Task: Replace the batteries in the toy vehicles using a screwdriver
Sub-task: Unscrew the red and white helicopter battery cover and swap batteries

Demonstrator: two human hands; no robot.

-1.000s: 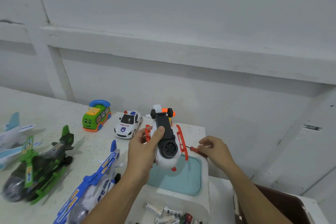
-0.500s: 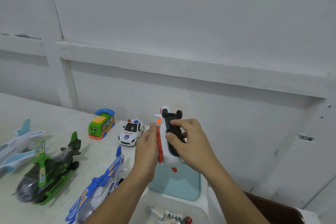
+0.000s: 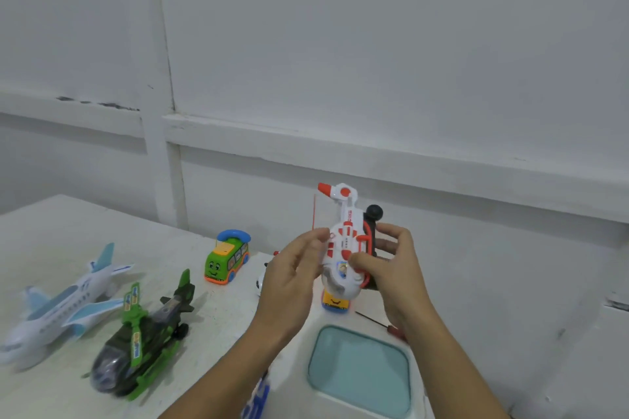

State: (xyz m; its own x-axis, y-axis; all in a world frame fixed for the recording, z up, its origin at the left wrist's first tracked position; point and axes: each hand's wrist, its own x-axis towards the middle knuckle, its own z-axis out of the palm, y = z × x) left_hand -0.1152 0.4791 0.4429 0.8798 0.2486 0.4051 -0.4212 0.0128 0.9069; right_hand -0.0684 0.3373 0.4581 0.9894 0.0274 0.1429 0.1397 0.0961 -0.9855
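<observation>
A white and red toy helicopter (image 3: 345,235) is held up in the air in front of the wall, tail up, its side turned to me. My right hand (image 3: 391,269) grips it from the right, thumb on its nose and fingers behind its black underside. My left hand (image 3: 292,272) holds its left side with thumb and fingertips. The red-handled screwdriver (image 3: 384,325) lies on the white box (image 3: 418,367) behind my right wrist, partly hidden.
On the table (image 3: 51,231) stand a white and blue airplane (image 3: 61,306), a green camouflage helicopter (image 3: 143,340), a green and orange bus (image 3: 227,260), and a small yellow toy (image 3: 335,302) under the held helicopter. A blue toy (image 3: 257,398) peeks out beside my left arm.
My right hand left the screwdriver on the box and took hold of the helicopter. Both hands lifted and turned it from belly-up to side-on. The camera view shifted left.
</observation>
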